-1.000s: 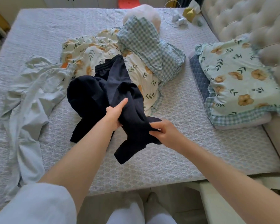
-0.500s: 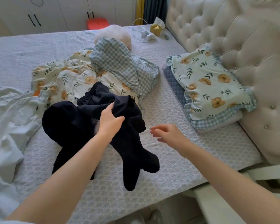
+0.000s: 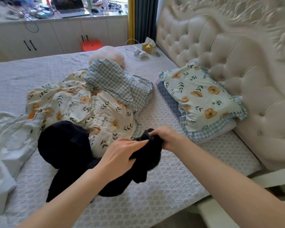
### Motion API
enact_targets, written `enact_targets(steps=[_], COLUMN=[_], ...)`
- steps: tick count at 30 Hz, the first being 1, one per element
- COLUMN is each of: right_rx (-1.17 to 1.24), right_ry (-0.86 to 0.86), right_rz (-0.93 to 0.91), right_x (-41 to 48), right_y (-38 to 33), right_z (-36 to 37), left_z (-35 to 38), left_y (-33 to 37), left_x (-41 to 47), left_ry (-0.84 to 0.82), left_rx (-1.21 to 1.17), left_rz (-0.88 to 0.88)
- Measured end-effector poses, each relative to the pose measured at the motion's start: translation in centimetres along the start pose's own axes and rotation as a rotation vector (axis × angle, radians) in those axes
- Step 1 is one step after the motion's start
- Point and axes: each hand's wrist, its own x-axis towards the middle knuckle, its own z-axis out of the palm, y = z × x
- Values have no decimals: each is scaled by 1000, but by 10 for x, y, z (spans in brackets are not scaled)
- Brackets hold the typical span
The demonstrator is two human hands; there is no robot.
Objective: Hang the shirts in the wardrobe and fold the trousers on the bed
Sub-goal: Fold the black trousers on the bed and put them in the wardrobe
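Head view, the only view.

Your left hand (image 3: 122,153) lies over a bunched end of the dark trousers (image 3: 64,145). The fingers reach across the top and cloth comes out beneath the palm, so I read it as a grip. The thumb is hidden.

Your right hand (image 3: 166,137) is just beside the left, fingers curled round the same bunched end. That end is lifted a little off the bed (image 3: 171,186).

The rest of the garment trails back to the left of both hands as a crumpled dark heap, partly on the bed and partly against the floral quilt (image 3: 89,104). The legs cannot be told apart. It is too dark and too rumpled to say whether the held edge is the waistband or a hem.

A pale shirt (image 3: 11,142) lies well to the left of the hands, spread loosely and not yet hung. A floral pillow (image 3: 202,99) sits beyond the right hand, against the headboard.

Step in hand, as a judgement: the start of the trouser fold. You are finding an edge and no fold is made yet.

The next move calls for:
- drawing the two hands apart along the edge
- lifting or shaking the garment open
- laying it flat on the bare strip of bed below the hands
- keeping it off the quilt, where it could snag
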Motion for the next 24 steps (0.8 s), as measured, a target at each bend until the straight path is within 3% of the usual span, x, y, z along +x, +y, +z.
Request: enact_targets(steps=[5,8,12,17,21,23,24], right_rx=[-58,-35,-44,14,80,53,31], right_ry=[42,-29,-89,-116,-132,-115,-102], right_rz=[-248,-392,-498,-596,-690,-744,-769], right_x=[-17,-42,-76,-114,-146,-161,-169], right_y=[-9,-23,-38,-52,-72,-84,-90], right_z=[-24,-40,-57,-85,-101,-106,-109], left_z=[3,0,3,1,-12,-20,-18], left_y=[3,13,22,18,20,17,9], left_x=[-2,7,35,71,98,112,118], left_ry=[-123,-195,37,108,443,555,514], left_rx=[-12,-206,-597,-402,-246,-108,-112], left_rz=[-70,-269,-624,-692,-716,-843,-957])
